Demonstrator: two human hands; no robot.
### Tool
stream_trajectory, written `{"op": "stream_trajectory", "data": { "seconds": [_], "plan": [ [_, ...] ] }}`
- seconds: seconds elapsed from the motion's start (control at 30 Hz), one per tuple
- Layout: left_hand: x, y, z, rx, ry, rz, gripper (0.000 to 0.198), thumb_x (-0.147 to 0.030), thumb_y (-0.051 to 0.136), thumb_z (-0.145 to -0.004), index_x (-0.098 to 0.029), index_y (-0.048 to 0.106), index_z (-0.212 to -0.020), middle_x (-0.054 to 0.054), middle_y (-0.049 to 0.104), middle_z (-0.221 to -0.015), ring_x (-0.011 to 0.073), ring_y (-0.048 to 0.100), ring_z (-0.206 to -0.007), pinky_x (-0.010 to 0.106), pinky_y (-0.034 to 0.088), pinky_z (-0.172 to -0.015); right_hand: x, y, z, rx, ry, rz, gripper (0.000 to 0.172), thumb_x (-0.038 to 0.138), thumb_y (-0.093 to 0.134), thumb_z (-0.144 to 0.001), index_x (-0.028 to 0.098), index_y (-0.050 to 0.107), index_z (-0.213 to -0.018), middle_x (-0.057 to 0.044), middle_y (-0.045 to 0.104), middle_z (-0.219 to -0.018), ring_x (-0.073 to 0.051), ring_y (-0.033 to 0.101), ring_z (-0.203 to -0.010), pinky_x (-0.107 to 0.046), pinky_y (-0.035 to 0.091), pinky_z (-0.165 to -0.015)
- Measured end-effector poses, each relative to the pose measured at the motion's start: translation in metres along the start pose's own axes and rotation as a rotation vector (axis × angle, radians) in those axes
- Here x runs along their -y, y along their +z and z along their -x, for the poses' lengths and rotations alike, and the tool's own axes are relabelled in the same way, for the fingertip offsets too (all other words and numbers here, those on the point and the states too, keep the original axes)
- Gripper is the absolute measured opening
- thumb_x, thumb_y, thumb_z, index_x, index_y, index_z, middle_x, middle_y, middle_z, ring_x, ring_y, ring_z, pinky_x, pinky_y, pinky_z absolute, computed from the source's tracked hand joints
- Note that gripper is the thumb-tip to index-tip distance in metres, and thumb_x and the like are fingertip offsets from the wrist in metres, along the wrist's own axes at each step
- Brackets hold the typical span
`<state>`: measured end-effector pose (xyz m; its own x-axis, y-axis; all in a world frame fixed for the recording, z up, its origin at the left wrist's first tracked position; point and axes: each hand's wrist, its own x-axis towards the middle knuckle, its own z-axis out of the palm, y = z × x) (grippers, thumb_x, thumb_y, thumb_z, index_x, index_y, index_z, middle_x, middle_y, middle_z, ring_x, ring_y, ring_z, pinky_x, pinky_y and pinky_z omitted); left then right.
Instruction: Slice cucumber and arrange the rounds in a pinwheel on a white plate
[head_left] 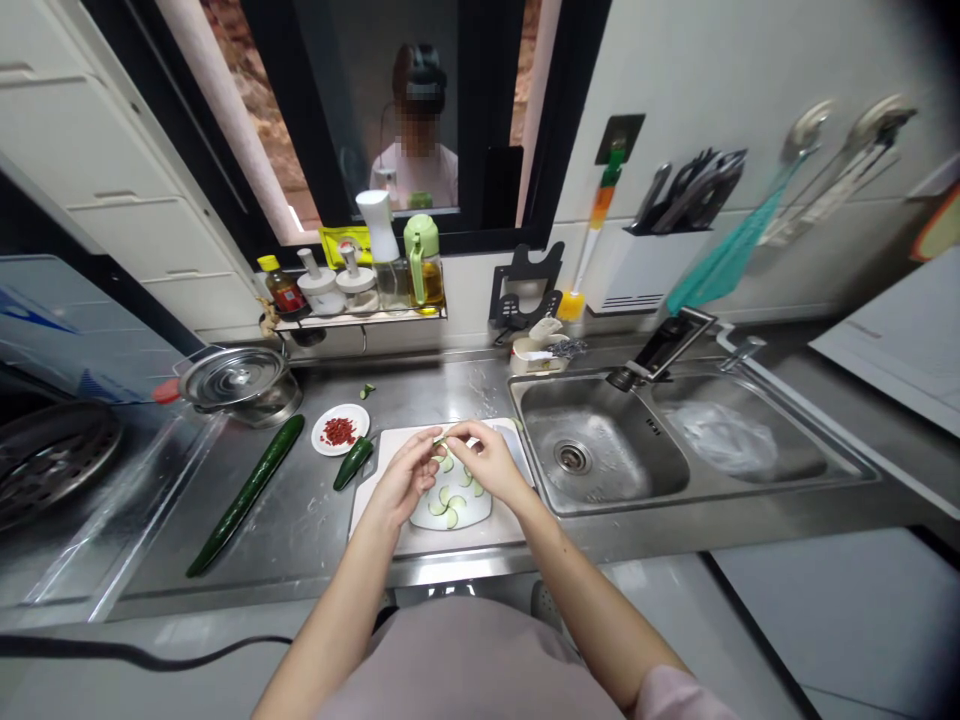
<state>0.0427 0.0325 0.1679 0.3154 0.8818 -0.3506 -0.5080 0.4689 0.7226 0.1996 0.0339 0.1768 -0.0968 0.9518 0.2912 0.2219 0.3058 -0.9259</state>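
My left hand (405,478) and my right hand (491,462) meet over a white cutting board (480,535) on the steel counter. Both pinch small green cucumber pieces (442,440) between the fingertips. Beneath them a small white plate (480,512) holds several cucumber slices (448,497). A short green cucumber piece (352,463) lies just left of the board. A long whole cucumber (246,494) rests further left on the counter.
A saucer of chopped red chilli (340,430) sits behind the board. A lidded pot (238,382) stands at the left, a double sink (600,455) with tap at the right. Condiment bottles (390,255) fill a shelf under the window, which reflects a person.
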Motion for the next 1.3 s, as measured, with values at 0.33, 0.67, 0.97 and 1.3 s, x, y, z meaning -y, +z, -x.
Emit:
{"op": "stream_trajectory", "data": {
  "seconds": [0.33, 0.67, 0.97, 1.3],
  "plan": [
    [-0.004, 0.004, 0.005, -0.117, 0.202, -0.125, 0.055, -0.032, 0.082, -0.059, -0.019, 0.059, -0.108, -0.007, 0.050, -0.064, 0.0017, 0.039, -0.049, 0.013, 0.023, -0.042, 0.002, 0.001, 0.004, 0.045, 0.012, 0.016, 0.011, 0.029, 0.062, -0.080, 0.019, 0.067, -0.081, -0.001, 0.067, -0.082, -0.014, 0.059, -0.080, -0.025, 0.044, -0.069],
    [-0.002, 0.000, 0.006, -0.191, 0.340, -0.267, 0.053, -0.033, 0.079, -0.062, -0.020, 0.064, -0.111, -0.003, 0.055, -0.075, 0.0036, 0.044, -0.057, 0.016, 0.032, -0.050, -0.002, 0.008, 0.002, 0.047, 0.099, -0.057, 0.017, 0.033, 0.061, -0.079, 0.018, 0.063, -0.073, 0.000, 0.064, -0.073, -0.013, 0.058, -0.073, -0.024, 0.044, -0.066],
    [0.004, -0.012, 0.003, -0.234, 0.495, -0.406, 0.045, -0.030, 0.076, -0.067, -0.020, 0.064, -0.108, 0.001, 0.061, -0.089, 0.0093, 0.054, -0.074, 0.019, 0.042, -0.064, -0.006, 0.013, -0.009, 0.097, 0.192, -0.114, 0.015, 0.029, 0.060, -0.074, 0.017, 0.060, -0.064, 0.001, 0.061, -0.065, -0.012, 0.055, -0.066, -0.024, 0.044, -0.065],
    [0.024, -0.046, -0.005, -0.278, 0.492, -0.418, 0.044, -0.029, 0.077, -0.064, -0.020, 0.055, -0.102, -0.002, 0.059, -0.082, 0.0069, 0.051, -0.064, 0.017, 0.040, -0.061, -0.036, 0.029, -0.018, 0.242, 0.385, -0.029, 0.015, 0.029, 0.063, -0.072, 0.017, 0.057, -0.065, 0.004, 0.057, -0.052, -0.010, 0.054, -0.050, -0.019, 0.038, -0.048]
  ]
}}
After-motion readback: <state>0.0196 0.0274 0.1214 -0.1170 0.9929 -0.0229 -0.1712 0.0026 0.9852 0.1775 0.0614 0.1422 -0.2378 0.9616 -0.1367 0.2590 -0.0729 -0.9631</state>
